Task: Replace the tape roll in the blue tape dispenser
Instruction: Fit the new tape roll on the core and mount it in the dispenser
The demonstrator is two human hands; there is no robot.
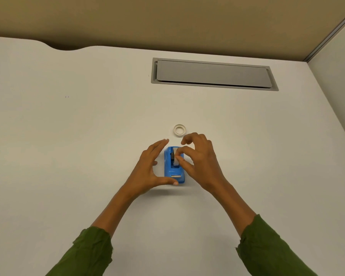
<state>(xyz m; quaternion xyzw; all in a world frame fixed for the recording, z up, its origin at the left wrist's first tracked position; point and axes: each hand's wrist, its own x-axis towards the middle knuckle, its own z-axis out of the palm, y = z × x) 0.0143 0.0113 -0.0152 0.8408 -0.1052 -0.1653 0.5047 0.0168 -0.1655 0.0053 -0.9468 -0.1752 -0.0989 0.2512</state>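
Note:
The blue tape dispenser stands on the white desk, its metal cutter toward me. A tape roll sits in its slot, edge up. My right hand pinches that roll between thumb and fingertips from the right. Around the dispenser's left side curves my left hand, fingers apart, with the thumb tip touching the near end by the cutter. A second, loose tape roll lies flat on the desk just beyond the dispenser, apart from both hands.
A grey cable hatch is set flush into the desk at the back right. A tan partition wall runs behind the desk, and a light side panel stands at the right.

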